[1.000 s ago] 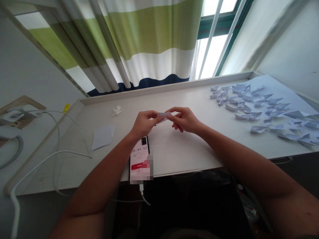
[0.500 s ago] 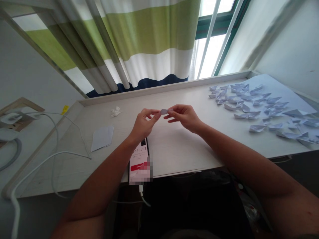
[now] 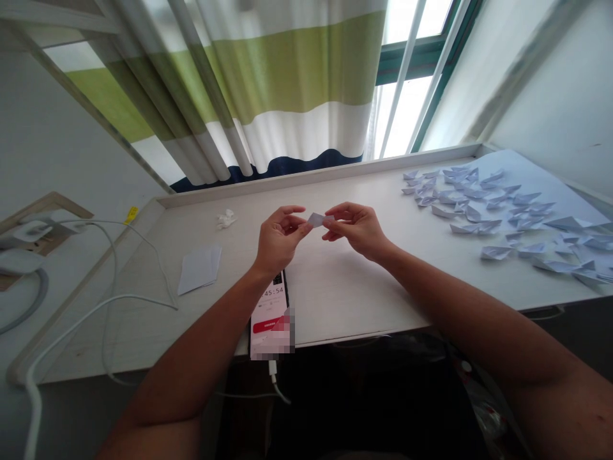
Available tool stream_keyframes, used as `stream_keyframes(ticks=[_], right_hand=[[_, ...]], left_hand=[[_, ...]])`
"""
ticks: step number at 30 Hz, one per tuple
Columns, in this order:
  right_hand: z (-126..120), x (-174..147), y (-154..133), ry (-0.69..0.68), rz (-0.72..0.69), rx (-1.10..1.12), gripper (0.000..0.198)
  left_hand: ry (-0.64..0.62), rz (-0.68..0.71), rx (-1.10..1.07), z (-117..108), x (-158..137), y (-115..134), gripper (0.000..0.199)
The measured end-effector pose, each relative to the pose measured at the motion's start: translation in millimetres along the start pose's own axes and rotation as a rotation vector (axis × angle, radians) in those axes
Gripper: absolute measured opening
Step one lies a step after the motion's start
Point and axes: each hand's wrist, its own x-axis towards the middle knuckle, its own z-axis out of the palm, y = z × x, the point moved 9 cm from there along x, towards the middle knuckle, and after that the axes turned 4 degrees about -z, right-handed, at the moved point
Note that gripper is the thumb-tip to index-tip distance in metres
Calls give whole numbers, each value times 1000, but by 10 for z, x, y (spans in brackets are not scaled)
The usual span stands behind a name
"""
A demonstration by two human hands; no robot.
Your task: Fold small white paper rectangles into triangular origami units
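Observation:
Between my two hands, above the middle of the desk, is a small folded piece of white paper (image 3: 315, 220) with a pointed top. My left hand (image 3: 280, 237) pinches its left corner between thumb and a finger, the forefinger raised off it. On the other side my right hand (image 3: 357, 229) grips the right end with thumb and fingers. Many folded paper boats (image 3: 479, 227) lie spread over the right part of the desk. A short stack of blank paper sheets (image 3: 198, 271) rests left of my left forearm.
A phone (image 3: 269, 322) showing a timer lies at the desk's front edge, partly under my left forearm, with a charging cable plugged in. White cables (image 3: 110, 300) trail over the left side. Crumpled white paper (image 3: 226, 219) sits toward the back. A raised rim (image 3: 306, 177) borders the white desk.
My left forefinger has lifted away from the folded paper, and more of the paper shows between the hands. The whole view has shifted slightly. The phone's timer has advanced a second.

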Motion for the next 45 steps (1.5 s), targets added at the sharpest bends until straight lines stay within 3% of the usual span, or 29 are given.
stream_keyframes(ticks=[3,8,19,21,25,31,36,45], right_hand=[[-3,6,0,-9,-1,-2,62],[21,9,26,-39,-3,-48,50],[158,-28,124,-212,83,-105,60],[134,-29,88,-174,33,-163,61],[29,-59,-160,-38,-211,-373,53],[95,-135,-405,-88,-442,-617,40],[96,-140,-432,-96,-486,-612,32],[94,-142,-411,-82,-447,-591,24]], left_hand=[[-41,-31,36,23,16,-44,45],[-175,-82,64,128,8,-105,35],[-204,-69,121,153,-30,-24,33],[-177,-48,138,130,-20,-24,32],[-107,-50,93,65,3,-52,34],[-113,-48,-4,121,-30,1,38],[-75,-64,-24,118,-40,17,40],[-47,-43,-44,90,-39,59,38]])
